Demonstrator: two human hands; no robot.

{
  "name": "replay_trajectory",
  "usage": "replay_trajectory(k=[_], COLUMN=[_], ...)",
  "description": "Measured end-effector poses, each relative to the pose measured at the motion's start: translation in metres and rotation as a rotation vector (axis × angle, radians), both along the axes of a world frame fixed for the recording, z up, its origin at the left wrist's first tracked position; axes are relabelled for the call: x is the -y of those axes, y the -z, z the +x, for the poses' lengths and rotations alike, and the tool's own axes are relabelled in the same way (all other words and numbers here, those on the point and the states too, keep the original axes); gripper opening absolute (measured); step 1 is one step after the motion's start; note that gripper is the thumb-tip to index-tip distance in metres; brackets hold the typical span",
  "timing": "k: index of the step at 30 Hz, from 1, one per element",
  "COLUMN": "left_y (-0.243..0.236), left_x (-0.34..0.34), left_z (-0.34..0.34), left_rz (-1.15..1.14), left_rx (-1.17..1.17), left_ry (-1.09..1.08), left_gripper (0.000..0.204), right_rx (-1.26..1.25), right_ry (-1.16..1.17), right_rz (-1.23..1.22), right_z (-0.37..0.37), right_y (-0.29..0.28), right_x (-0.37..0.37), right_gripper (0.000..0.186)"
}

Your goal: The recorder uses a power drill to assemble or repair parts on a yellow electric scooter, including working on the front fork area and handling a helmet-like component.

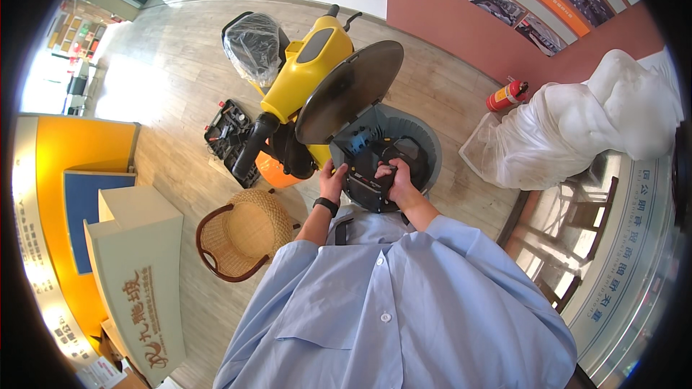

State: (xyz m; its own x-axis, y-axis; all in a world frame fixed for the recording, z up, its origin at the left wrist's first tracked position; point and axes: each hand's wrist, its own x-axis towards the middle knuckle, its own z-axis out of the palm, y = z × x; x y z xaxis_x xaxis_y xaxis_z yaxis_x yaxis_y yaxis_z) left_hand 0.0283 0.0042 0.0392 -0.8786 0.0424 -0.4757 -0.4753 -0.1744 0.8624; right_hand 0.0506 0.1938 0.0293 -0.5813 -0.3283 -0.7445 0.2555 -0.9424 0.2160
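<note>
Just in front of my body, a black box-shaped object (369,189) with small orange marks sits at the near side of an open grey tub (429,145). My left hand (332,181), with a dark band on the wrist, closes on its left edge. My right hand (395,176) grips its right side, fingers curled round the top. Inside the tub lie a blue item (360,141) and other dark things, partly hidden. A round dark lid (353,90) stands tilted up at the tub's far left, beside a yellow scooter-like vehicle (299,79).
A wicker basket (249,234) is on the floor at left, and beyond it an open tool case (228,140). The vehicle's black handle (254,150) juts toward the left. At right are a red fire extinguisher (507,96) and a plastic-wrapped white figure (555,122). A white counter (137,266) stands left.
</note>
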Motion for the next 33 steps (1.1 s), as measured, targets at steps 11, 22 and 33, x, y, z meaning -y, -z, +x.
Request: replay_trajectory(k=[11, 22, 33], left_y=[0.005, 0.009, 0.004], left_x=[0.001, 0.003, 0.001], left_z=[0.0, 0.0, 0.001], left_rz=[0.005, 0.001, -0.004], left_rx=[0.0, -0.005, -0.001], left_ry=[-0.008, -0.001, -0.01], left_gripper=[0.032, 0.034, 0.032], right_rx=[0.019, 0.023, 0.031], right_ry=[0.008, 0.016, 0.015], right_rz=[-0.053, 0.005, -0.026], right_z=[0.001, 0.001, 0.002], right_y=[0.002, -0.007, -0.006], right_x=[-0.001, 0.001, 0.001], right_gripper=[0.02, 0.02, 0.019])
